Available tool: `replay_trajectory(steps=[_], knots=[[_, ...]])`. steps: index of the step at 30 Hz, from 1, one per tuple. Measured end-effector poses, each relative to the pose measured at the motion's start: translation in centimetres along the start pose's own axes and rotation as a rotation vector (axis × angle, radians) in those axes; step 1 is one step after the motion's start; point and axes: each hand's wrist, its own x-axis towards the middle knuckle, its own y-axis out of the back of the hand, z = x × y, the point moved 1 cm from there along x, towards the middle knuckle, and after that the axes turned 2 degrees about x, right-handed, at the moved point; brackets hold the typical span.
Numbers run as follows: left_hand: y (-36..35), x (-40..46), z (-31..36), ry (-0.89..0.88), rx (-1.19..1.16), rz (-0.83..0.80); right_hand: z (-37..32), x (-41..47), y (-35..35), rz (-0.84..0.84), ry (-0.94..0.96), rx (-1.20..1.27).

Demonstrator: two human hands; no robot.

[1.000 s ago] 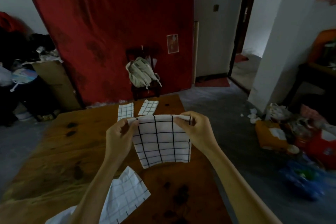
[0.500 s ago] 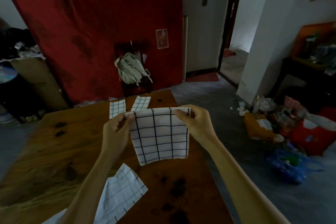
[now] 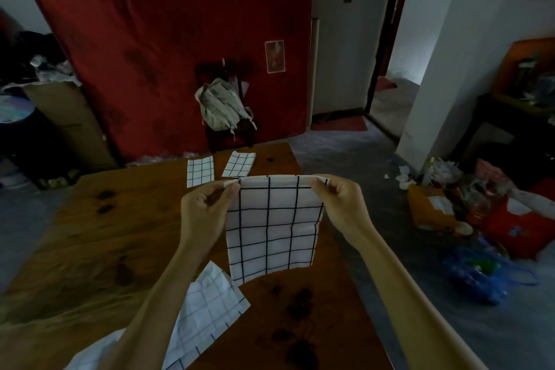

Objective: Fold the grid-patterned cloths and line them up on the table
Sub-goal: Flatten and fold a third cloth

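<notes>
Both hands, left [image 3: 207, 213] and right [image 3: 341, 207], pinch the top corners of a grid cloth [image 3: 273, 228] hanging above the bench [image 3: 99, 237]; two folded cloths [image 3: 200, 170] lie at 12 o'clock.

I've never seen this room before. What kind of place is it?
Probably a lived-in home, perhaps a dining or storage room. A wooden table holds grid cloths, a backpack hangs on a chair, and bags and boxes clutter the floor by a doorway.

Ahead of you, a red mattress [image 3: 168, 39] leaning on the wall, a pale backpack [image 3: 223, 108] hanging on a dark chair [image 3: 231, 137], a cardboard box [image 3: 69, 120] left, a blue plastic bag [image 3: 480, 273] on the floor to your right
</notes>
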Motion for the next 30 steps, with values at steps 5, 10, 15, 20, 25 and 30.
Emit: replay_trajectory(steps=[5, 10, 15, 20, 25, 30], knots=[[0.2, 0.0, -0.2, -0.036, 0.01, -0.013, 0.9, 0.1, -0.3, 0.042, -0.017, -0.12], [-0.9, -0.2, -0.6, -0.038, 0.003, -0.069, -1.4, 0.5, -4.1, -0.058, 0.392, -0.549], [-0.5, -0.1, -0.8, -0.103, 0.035, -0.059, -2.2, 1.8, -6.9, -0.141, 0.46, -0.531], [0.8, -0.6, -3.3, -0.101, 0.213, -0.132, -2.1, 1.5, -6.6, -0.146, 0.327, -0.295], [0.7, -0.8, -3.9, -0.14, 0.277, -0.093, -2.6, 1.7, -8.0, -0.185, 0.387, -0.288], [1.5, -0.6, -4.9, -0.2, 0.328, -0.104, -2.9, 1.9, -7.8, -0.08, 0.302, -0.155]])
